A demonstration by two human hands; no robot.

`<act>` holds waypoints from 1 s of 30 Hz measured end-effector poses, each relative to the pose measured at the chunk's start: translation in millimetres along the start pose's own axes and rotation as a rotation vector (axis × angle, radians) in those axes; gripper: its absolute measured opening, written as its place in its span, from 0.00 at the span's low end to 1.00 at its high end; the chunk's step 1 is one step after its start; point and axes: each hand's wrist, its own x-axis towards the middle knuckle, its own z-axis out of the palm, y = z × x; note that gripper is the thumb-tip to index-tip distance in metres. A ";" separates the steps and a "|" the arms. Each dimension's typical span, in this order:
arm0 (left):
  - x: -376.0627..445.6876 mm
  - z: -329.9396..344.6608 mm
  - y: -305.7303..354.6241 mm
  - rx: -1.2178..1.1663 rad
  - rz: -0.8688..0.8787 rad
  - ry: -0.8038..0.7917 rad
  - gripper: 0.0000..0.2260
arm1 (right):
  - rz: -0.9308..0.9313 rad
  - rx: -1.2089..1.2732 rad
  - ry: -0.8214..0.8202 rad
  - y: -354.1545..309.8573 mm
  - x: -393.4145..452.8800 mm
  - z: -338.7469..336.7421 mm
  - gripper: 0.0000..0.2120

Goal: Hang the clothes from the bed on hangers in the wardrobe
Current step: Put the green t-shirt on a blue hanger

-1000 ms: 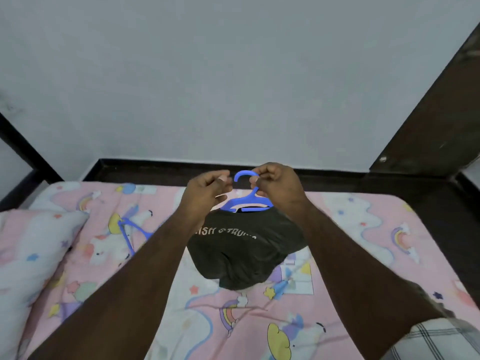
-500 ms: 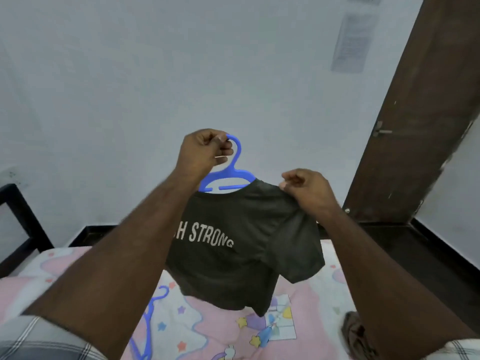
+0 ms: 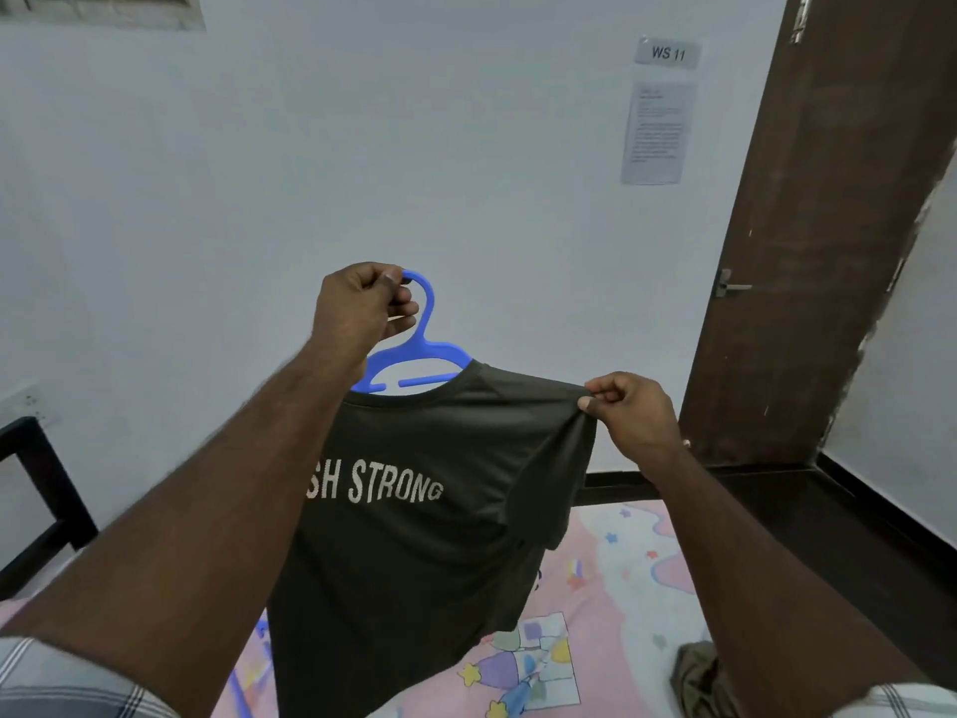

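A dark olive T-shirt (image 3: 414,510) with pale lettering hangs on a blue plastic hanger (image 3: 422,355), held up in front of the white wall. My left hand (image 3: 357,308) grips the hanger's hook from the left. My right hand (image 3: 629,412) pinches the shirt's right shoulder at the sleeve seam and holds it out to the side. The shirt's left side is hidden behind my left forearm. Its hem hangs just above the bed (image 3: 621,588).
The bed has a pink cartoon-print sheet and a dark frame (image 3: 751,479). Another olive garment (image 3: 699,676) lies crumpled on it at lower right. A second blue hanger (image 3: 241,686) shows at lower left. A brown door (image 3: 808,251) stands at right.
The shirt on its hanger has risen from the bed into the air. My right hand left the hanger and took the shirt's right shoulder, pulling it outward. The view tilted upward.
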 end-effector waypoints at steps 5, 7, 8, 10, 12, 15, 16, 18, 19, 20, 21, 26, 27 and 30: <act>-1.9 -18.4 -1.5 0.047 0.015 0.028 0.09 | -0.062 -0.047 -0.006 -11.5 8.6 -21.6 0.06; -2.7 -22.1 -0.5 0.002 0.000 0.045 0.08 | -0.049 -0.034 0.009 -12.3 12.3 -26.5 0.07; -3.2 -22.6 0.2 -0.027 -0.010 0.052 0.09 | -0.040 -0.074 -0.021 -11.7 12.8 -26.5 0.08; -3.9 -22.9 1.9 -0.078 -0.024 0.067 0.09 | -0.025 -0.193 -0.090 -10.3 12.7 -23.7 0.07; -4.7 -22.2 3.0 -0.106 -0.030 0.096 0.09 | -0.020 -0.181 -0.070 -11.8 10.4 -21.5 0.06; -6.5 -19.4 5.0 -0.106 -0.026 0.139 0.09 | -0.069 0.058 -0.030 -15.9 -1.0 -17.6 0.10; -6.8 -17.9 6.3 -0.104 -0.025 0.152 0.09 | -0.074 0.149 -0.042 -14.2 -6.8 -13.8 0.10; -6.7 -17.4 9.0 -0.095 -0.016 0.171 0.09 | -0.044 0.327 -0.065 -8.9 -20.0 -5.2 0.06; -6.2 -17.7 9.9 -0.090 -0.010 0.179 0.09 | -0.021 0.427 -0.063 -6.5 -25.1 -1.3 0.06; -5.9 -17.9 10.6 -0.090 -0.005 0.188 0.10 | 0.003 0.525 -0.055 -5.5 -30.2 1.5 0.08; -5.8 -18.0 10.9 -0.091 -0.002 0.197 0.10 | 0.024 0.601 -0.049 -4.6 -33.9 4.0 0.08; -7.4 -16.3 11.0 -0.055 0.006 0.237 0.11 | 0.008 0.229 -0.012 -9.5 -35.1 12.1 0.16; -7.2 -17.3 10.8 -0.030 0.012 0.239 0.11 | -0.003 0.155 0.030 -10.8 -34.0 11.5 0.13; -5.1 -25.8 11.5 0.064 0.045 0.227 0.10 | -0.071 0.036 0.035 -19.6 -27.1 3.1 0.03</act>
